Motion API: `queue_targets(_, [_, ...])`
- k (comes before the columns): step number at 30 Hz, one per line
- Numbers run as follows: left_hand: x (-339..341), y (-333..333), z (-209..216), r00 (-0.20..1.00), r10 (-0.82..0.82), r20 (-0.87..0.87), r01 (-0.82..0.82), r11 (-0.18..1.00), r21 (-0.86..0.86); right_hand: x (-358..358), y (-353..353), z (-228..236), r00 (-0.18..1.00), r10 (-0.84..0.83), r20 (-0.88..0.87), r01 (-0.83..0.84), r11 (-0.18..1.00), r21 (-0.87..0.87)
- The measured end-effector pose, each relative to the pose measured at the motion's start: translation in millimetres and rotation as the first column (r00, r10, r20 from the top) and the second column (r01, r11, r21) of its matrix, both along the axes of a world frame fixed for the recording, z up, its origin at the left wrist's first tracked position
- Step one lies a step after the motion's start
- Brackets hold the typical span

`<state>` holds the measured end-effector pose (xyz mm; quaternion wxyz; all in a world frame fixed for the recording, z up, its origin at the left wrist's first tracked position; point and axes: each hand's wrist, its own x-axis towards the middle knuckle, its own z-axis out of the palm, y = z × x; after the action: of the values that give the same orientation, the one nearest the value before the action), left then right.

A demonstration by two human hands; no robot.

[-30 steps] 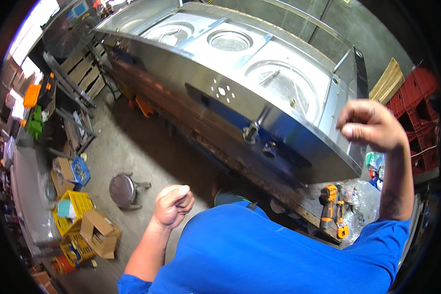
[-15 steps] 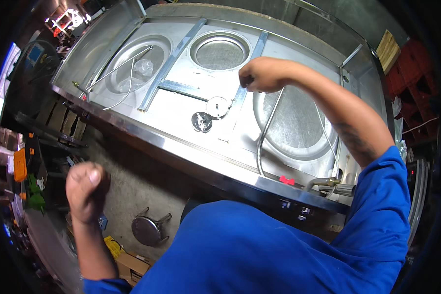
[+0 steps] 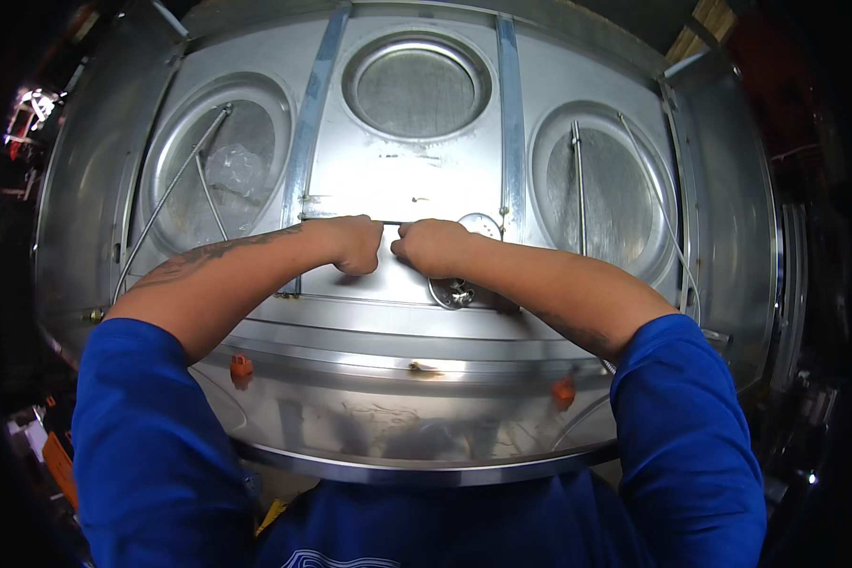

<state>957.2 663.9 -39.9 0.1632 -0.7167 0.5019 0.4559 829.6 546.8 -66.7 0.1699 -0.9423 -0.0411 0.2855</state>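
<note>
Both my hands are together over the middle of a stainless steel stove frame, close to its front part. My left hand (image 3: 355,246) is closed, knuckles up, at the edge of a metal crossbar (image 3: 324,206). A small gap away, my right hand (image 3: 428,246) is closed in the same way. A thin dark edge runs between them; whatever their fingers grip is hidden underneath. A round pale metal disc (image 3: 480,225) lies partly behind my right hand. Nearer me, a dark round burner piece (image 3: 452,293) is partly covered by my right forearm.
Round recessed pans are set at the back centre (image 3: 417,90), left (image 3: 175,204) and right (image 3: 549,189). Steel tubes (image 3: 580,180) cross the side pans. Clear plastic (image 3: 237,168) lies in the left one. Two orange-red pieces (image 3: 241,366) show at the front panel.
My left hand has come from above the floor at the left onto the crossbar. My right hand has left the right-hand strut and joined it. The view now faces the frame squarely.
</note>
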Motion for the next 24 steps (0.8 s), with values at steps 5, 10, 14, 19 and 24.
queue_targets(5, [2.2, 25.1, -35.0, 0.987, -0.017, -0.158, -0.017, 0.977, -0.214, -13.1, -2.7, -20.1, 0.987, -0.145, 0.075, 0.138, 0.986, 0.091])
queue_targets(10, [20.1, 47.3, -34.8, 0.969, 0.010, -0.246, -0.097, 0.934, -0.345, -28.4, -12.1, -16.4, 0.964, -0.214, 0.156, 0.195, 0.972, 0.130])
queue_targets(14, [38.6, 58.1, -33.9, 0.979, 0.007, -0.202, -0.097, 0.891, -0.443, -25.6, -14.9, -16.2, 0.977, -0.179, 0.113, 0.177, 0.984, 0.026])
queue_targets(19, [59.4, 55.5, -24.9, 0.989, -0.048, -0.140, -0.027, 0.870, -0.491, -17.2, -9.0, -17.5, 0.982, -0.170, 0.082, 0.172, 0.985, -0.017])
queue_targets(24, [63.6, 33.9, -18.8, 0.988, -0.029, -0.149, -0.069, 0.789, -0.610, -8.8, -3.4, -0.5, 0.988, -0.148, 0.050, 0.150, 0.988, -0.038])
